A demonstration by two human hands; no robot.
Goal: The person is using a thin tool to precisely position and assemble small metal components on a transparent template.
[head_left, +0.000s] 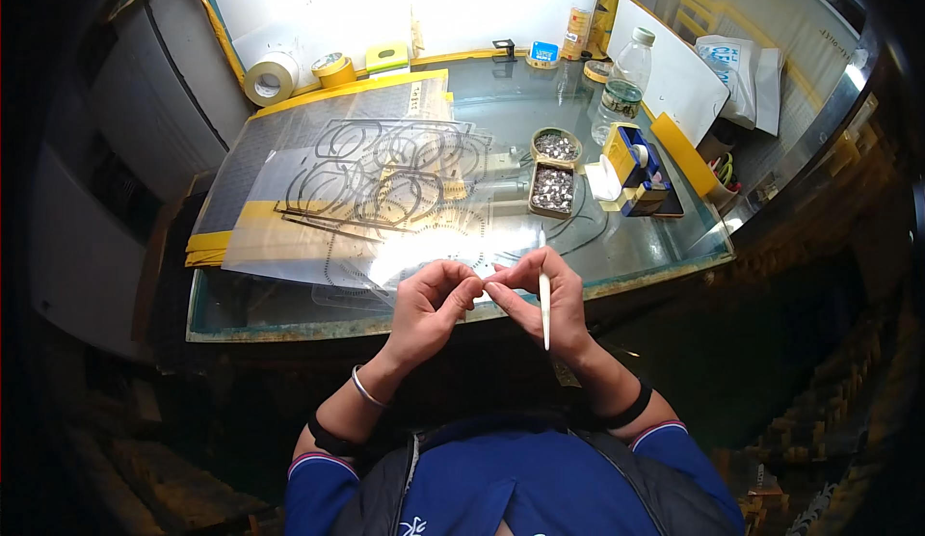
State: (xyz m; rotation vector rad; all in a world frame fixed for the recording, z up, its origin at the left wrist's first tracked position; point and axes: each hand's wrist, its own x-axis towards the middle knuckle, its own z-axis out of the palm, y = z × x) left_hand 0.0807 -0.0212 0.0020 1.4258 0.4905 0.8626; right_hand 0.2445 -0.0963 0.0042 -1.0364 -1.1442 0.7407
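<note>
My left hand (433,312) and my right hand (551,307) meet fingertip to fingertip over the near edge of the glass-topped table (665,261). Thumb and forefinger of the left are pinched together; whatever they may hold is too small to make out. The right hand is also pinched toward that spot. A slim white pen-like tool (545,312) rests in the right hand, sticking out along its back, with the narrow end pointing away from me. Beyond the hands lies a clear sheet (279,247) bearing black curved outlines and rings of short dark marks.
Two small tins (554,189) of shiny bits stand past my right hand, near a blue tape dispenser (636,165). A clear bottle (628,83) rises behind them. Tape rolls (272,79) line the back. Thin dark rods (332,223) lie across the sheet.
</note>
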